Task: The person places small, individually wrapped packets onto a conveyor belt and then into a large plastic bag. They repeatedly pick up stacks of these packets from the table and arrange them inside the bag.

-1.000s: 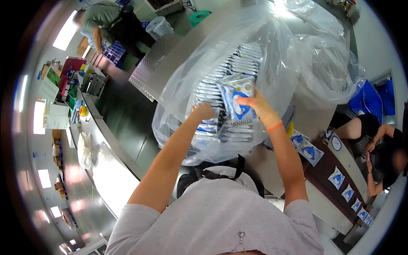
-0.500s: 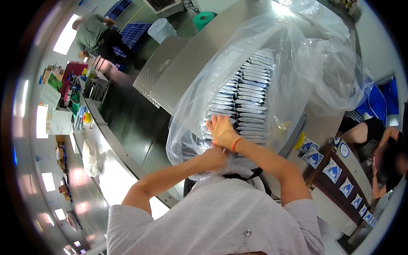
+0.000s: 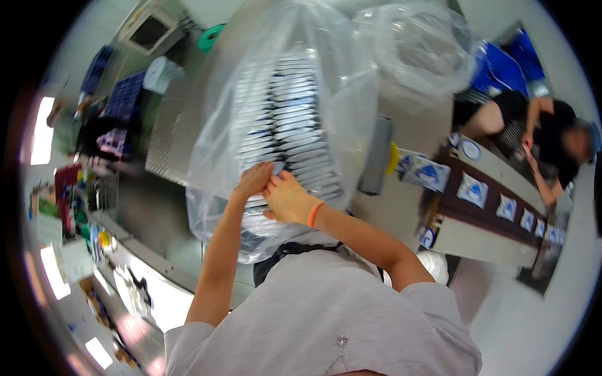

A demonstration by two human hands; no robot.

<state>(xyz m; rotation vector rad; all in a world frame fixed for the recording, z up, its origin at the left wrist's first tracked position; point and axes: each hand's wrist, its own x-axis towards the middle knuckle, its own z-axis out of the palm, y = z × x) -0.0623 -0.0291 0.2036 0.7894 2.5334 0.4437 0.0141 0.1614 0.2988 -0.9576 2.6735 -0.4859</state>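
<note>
Two long rows of flat silvery-white packets (image 3: 295,116) stand closely side by side inside a large clear plastic bag (image 3: 351,106) in front of me. Over the near part of the rows my two hands meet. My left hand (image 3: 254,180) has its fingers closed at a small pale piece, perhaps a packet's edge. Touching it from the right is my right hand (image 3: 288,199), in a thin pale glove with an orange cuff. Its fingers reach across the packets, with the thumb apart from them. What lies under both palms is hidden.
Right of the bag are a dark grey block (image 3: 378,156) and a conveyor belt (image 3: 486,216) carrying blue-and-white packets (image 3: 473,190). A seated person (image 3: 555,147) is beside it. Another clear bag (image 3: 417,47) lies far right. A long counter (image 3: 147,247) stands left.
My view has turned, so the bag and packets appear farther left. My left hand has come from below my right hand to its left side, over the packets. The right hand's fingers now point left.
</note>
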